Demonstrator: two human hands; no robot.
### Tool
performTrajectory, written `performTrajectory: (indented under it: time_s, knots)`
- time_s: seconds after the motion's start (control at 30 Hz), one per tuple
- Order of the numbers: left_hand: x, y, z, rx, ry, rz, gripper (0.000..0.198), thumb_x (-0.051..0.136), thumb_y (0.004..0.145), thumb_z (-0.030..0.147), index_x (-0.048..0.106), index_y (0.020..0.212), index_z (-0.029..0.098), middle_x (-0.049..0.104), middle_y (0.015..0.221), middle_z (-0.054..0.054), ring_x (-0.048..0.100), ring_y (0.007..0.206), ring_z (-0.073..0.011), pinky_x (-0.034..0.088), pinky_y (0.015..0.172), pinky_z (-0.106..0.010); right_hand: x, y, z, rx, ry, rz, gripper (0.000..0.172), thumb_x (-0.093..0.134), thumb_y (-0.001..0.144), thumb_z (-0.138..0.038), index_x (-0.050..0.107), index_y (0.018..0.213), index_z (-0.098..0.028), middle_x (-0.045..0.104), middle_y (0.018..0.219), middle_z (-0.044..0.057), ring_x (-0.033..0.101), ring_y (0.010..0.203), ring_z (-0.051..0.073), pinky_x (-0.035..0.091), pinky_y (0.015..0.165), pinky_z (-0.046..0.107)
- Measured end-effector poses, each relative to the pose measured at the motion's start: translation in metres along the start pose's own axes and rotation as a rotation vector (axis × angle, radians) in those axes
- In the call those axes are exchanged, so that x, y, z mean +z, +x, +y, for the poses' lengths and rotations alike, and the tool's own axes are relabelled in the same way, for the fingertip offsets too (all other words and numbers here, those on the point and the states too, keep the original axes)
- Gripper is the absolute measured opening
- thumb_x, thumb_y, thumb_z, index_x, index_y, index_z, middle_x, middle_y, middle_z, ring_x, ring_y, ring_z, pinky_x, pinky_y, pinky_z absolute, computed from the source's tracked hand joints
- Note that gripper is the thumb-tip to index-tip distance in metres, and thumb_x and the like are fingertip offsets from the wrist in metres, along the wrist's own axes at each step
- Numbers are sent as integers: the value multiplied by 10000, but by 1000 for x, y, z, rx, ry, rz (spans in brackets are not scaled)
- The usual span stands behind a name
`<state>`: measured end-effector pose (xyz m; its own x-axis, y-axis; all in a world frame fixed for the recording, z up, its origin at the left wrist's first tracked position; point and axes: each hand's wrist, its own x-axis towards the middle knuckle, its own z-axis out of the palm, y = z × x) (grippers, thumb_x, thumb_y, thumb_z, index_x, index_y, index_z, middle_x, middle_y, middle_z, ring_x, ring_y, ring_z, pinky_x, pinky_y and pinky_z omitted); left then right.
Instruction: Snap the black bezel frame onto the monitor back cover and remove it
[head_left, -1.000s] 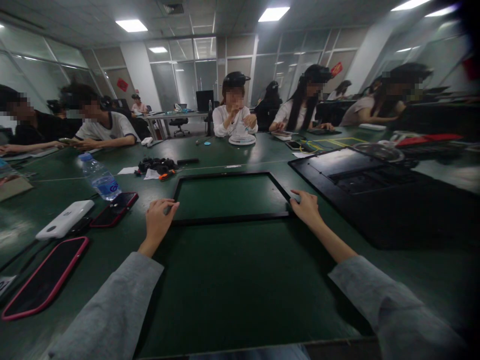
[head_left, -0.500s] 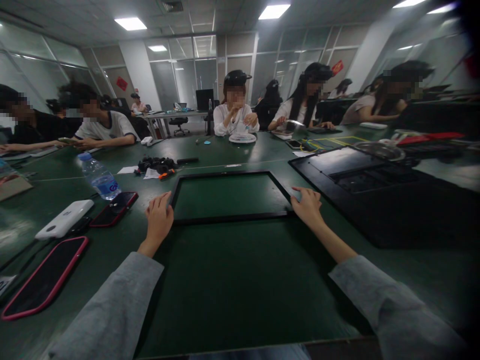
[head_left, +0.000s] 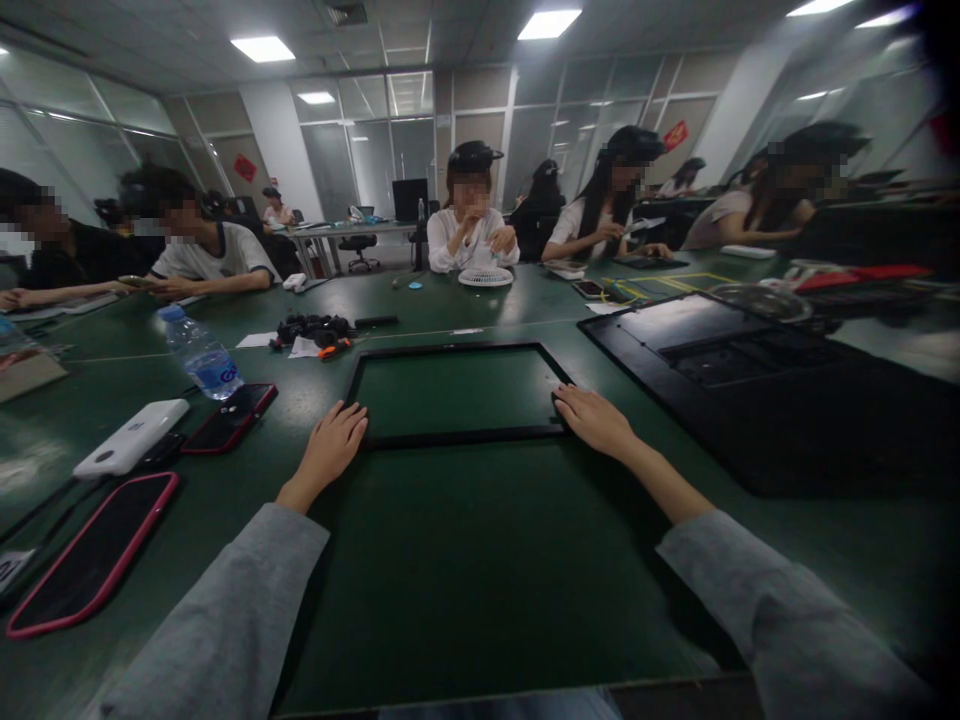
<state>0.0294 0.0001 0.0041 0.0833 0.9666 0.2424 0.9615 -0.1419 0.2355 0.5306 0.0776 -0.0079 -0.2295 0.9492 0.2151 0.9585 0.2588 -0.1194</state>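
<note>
A thin black rectangular frame (head_left: 465, 436) lies flat on the green table (head_left: 480, 560) in front of me, with the tabletop showing through its middle. My left hand (head_left: 335, 440) rests palm down over its near left corner, fingers stretched out across the left bar. Over the right bar, close to the near right corner, lies my right hand (head_left: 596, 418), its fingers also extended and flat. Neither hand is wrapped around the frame. The palms hide both near corners.
To the left are a water bottle (head_left: 201, 355), a white power bank (head_left: 131, 438) and two red-edged phones (head_left: 231, 418). A large black panel (head_left: 750, 400) lies on the right. Beyond the frame sit a dark cluster of small gear (head_left: 311, 330) and a white fan (head_left: 485, 276). Several people sit around.
Both hands have moved inward from the outer sides of the frame and flattened onto its bars. The frame looks unmoved. A person at the far right side has raised a hand with something in it.
</note>
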Motion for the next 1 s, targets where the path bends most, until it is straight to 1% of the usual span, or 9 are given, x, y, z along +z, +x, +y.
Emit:
performTrajectory:
  time_s: [0.2,0.37,0.5,0.7,0.8,1.0]
  knots:
    - [-3,0,0,-24,-11,-34,564,273,1068,476,564,1475,215,509,1581,-62,319,1532,-295,312,1219,-550,1,1,5,-12,-6,27,573,277,1043,-416,594,1446,-162,534,1539,126,454,1459,268,349,1213,497]
    - [-2,0,-2,-22,-11,-42,564,267,1066,490,559,1474,233,494,1594,-53,300,1542,-286,309,1219,-556,-4,0,2,-6,13,36,575,299,1041,-423,549,1488,-162,540,1534,125,476,1444,269,370,1204,476]
    - [-2,0,-2,-28,-8,-56,570,258,1067,493,545,1485,233,481,1602,-57,295,1544,-298,321,1203,-589,-9,-1,-2,11,13,29,581,294,1041,-426,536,1494,-153,545,1529,127,478,1443,256,356,1215,442]
    - [-4,0,0,-29,-2,-49,552,265,1067,479,567,1468,251,487,1599,-48,306,1537,-301,335,1199,-582,-17,-4,-8,60,28,-39,617,263,1042,-429,479,1532,-120,490,1573,139,440,1470,261,366,1208,446]
    - [-6,-1,2,-34,3,-55,555,265,1066,481,562,1474,249,483,1602,-48,305,1537,-304,342,1193,-590,-21,-5,-11,66,37,-48,624,259,1042,-430,468,1538,-116,480,1581,139,425,1480,262,368,1207,450]
    - [-8,-1,4,-37,1,-57,553,267,1066,480,563,1473,251,486,1599,-53,308,1536,-305,342,1189,-598,-18,-5,-8,58,49,-39,629,258,1040,-441,475,1535,-119,486,1577,139,431,1476,265,378,1202,454]
